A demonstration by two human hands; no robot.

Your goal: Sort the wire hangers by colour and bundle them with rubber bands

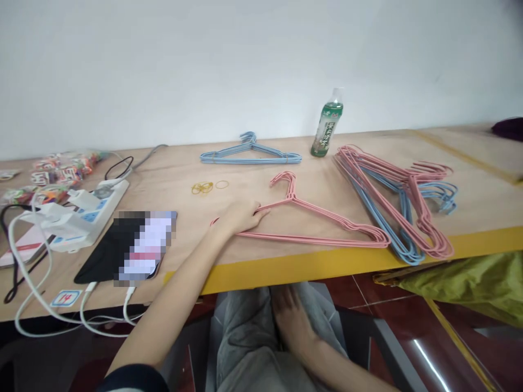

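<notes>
My left hand [241,216] is closed around the left arm of a small stack of pink clothes hangers [343,221] lying on the table. Their hooks point away from me, toward the wall. My right hand [291,318] rests on my lap below the table edge, its fingers stretched out and holding nothing I can see. Beyond the pink stack lies a bundle of blue hangers [251,158], with thin bands around its two ends. A loose pile of pink hangers [427,218] and blue hangers [378,212] overlaps at the right. Yellow rubber bands [202,188] lie left of the pink hooks.
A green-labelled drink bottle [327,128] stands near the wall. At the left are a phone [147,247], a white power strip [92,215] with trailing cables, and several colourful plastic packets [65,169]. Yellow tape [261,270] runs along the table's front edge; green cloth [469,286] hangs at right.
</notes>
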